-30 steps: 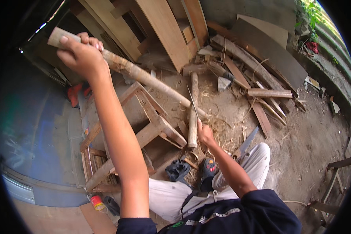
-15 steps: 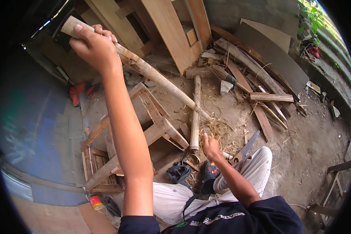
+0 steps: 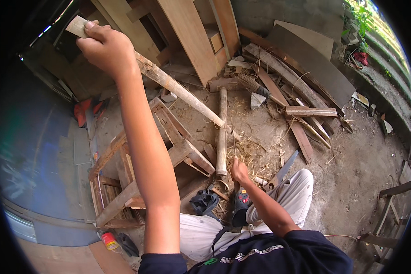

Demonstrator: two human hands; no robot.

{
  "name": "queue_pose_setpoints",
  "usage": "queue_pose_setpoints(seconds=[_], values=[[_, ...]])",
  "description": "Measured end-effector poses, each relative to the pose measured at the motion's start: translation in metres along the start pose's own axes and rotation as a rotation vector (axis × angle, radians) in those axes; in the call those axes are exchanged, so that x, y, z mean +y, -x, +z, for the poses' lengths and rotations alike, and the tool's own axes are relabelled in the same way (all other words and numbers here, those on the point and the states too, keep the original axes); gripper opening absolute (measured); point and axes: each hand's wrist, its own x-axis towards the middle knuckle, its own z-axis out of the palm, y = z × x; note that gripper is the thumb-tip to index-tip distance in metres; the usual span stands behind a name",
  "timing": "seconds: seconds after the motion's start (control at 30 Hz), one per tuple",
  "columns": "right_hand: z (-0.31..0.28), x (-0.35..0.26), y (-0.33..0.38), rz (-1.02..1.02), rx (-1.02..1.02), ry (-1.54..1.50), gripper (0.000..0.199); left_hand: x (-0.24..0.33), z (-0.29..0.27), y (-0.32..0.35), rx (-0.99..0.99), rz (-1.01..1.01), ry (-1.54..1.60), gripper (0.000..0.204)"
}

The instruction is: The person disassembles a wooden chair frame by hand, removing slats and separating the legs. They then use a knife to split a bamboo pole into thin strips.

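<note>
My left hand (image 3: 107, 48), stretched out to the upper left, is wrapped round the raised end of a long wooden pole (image 3: 180, 95). The pole slopes down to the right and leans across a shorter round pole (image 3: 222, 132) on the ground. Its pared lower tip lies just past that crossing. Close to the tip, my right hand (image 3: 239, 171) is closed round the handle of what looks like a knife (image 3: 234, 150). Only a thin edge-on line of its blade shows above the fist. Pale curled shavings (image 3: 253, 153) lie around it.
A handsaw (image 3: 285, 168) lies by my right knee. Left of the short pole stands a wooden frame (image 3: 182, 150), with a black plastic bag (image 3: 204, 201) near it. Scrap boards (image 3: 301, 114) and a brush (image 3: 255, 86) lie at the far right. Large panels (image 3: 192, 36) lean behind.
The whole view has shifted slightly. My left hand has turned on the pole, showing more of its back. A thin blade line now shows above my right hand, which stays near the pole's tip.
</note>
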Motion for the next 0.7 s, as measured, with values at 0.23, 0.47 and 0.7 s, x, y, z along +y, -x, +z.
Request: queue_pose_setpoints(seconds=[0.23,0.47,0.7], values=[[-0.001,0.006,-0.017,0.081,-0.046,0.026,0.066,0.002,-0.001,0.0,-0.006,-0.037,-0.093,0.038],[0.019,0.01,0.007,-0.173,0.008,0.11,0.061,-0.02,-0.004,-0.013,-0.019,-0.016,-0.103,0.041],[0.026,0.002,0.027,-0.156,0.052,0.075,0.06,-0.037,-0.015,-0.025,0.029,-0.029,0.006,0.031]])
